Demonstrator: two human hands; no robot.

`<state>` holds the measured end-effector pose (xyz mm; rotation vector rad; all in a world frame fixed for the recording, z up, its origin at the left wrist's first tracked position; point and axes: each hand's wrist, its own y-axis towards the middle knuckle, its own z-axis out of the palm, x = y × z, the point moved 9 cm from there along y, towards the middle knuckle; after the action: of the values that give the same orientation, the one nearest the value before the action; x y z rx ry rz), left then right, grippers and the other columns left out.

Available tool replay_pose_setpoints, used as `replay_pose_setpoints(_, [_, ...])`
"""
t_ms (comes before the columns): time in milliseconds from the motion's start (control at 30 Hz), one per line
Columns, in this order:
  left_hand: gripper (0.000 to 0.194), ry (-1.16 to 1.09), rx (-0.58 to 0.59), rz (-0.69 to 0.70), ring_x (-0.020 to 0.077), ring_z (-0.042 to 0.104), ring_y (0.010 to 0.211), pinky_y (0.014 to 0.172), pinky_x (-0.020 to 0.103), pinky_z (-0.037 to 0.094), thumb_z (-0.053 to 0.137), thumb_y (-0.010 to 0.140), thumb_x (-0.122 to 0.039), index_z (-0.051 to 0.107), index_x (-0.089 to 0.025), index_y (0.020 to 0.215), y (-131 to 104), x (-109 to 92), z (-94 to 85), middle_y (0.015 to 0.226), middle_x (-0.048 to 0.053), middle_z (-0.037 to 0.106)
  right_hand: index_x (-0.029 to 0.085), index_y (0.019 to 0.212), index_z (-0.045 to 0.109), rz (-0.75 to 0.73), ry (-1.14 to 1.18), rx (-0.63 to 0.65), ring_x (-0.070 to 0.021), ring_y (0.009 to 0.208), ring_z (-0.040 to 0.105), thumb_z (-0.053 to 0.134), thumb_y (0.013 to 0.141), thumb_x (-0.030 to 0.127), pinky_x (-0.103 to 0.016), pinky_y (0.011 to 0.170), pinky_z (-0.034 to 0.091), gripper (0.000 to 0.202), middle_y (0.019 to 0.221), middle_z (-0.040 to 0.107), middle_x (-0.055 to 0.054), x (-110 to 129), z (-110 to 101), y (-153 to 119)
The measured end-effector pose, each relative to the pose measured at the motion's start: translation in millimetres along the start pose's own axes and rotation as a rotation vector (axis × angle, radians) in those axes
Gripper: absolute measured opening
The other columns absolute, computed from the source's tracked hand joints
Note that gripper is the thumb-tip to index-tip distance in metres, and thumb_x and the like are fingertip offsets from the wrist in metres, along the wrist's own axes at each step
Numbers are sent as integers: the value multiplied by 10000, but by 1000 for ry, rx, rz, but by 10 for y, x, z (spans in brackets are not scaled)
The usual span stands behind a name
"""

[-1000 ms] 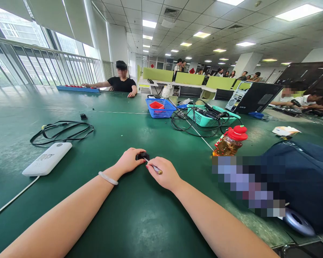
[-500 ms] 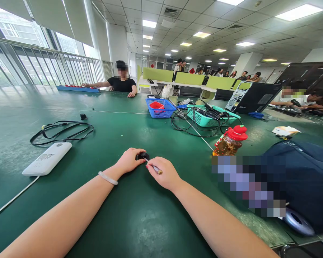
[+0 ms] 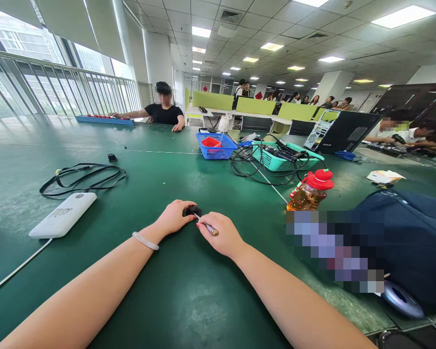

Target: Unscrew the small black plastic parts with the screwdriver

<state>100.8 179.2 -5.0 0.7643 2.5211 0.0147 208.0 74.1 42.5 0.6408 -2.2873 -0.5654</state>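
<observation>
Near the middle of the green table (image 3: 160,300), my left hand (image 3: 175,216) is closed on a small black part (image 3: 192,211), its fingers along the far side and thumb on the near side. What kind of part this is I cannot make out. My right hand (image 3: 221,233) pinches a screwdriver (image 3: 212,230) with a brownish handle and thin metal shaft. The shaft points up and left, and its tip meets the black part or lies right beside it. My fingers hide some of both things.
At left lie a white power bank (image 3: 63,215) with a cable and a looped black cord (image 3: 83,179). A blue basket (image 3: 216,150), a teal basket (image 3: 276,162) with cables, a red-capped bottle (image 3: 310,191) and a dark bag (image 3: 403,237) stand right. A person sits across.
</observation>
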Motion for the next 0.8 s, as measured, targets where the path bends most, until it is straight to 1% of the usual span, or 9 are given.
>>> replay_pose_setpoints(400, [438,11,-6,0,264,578,1142,1010,394,458,621,788,-328,637,-253,1219,-2,-5,-8,1176,63,678,215,765,615,6,3,2,-132,646,523,516,918,244,-246,638,414,185,700,592,0,5,0,9])
replay_pose_setpoints(800, [443,4,12,-2,269,567,1157,1022,409,446,608,793,-310,630,-245,1231,1,-8,4,1192,67,673,220,782,618,-7,0,5,-138,664,541,517,919,241,-250,655,425,172,719,607,-5,3,13,8])
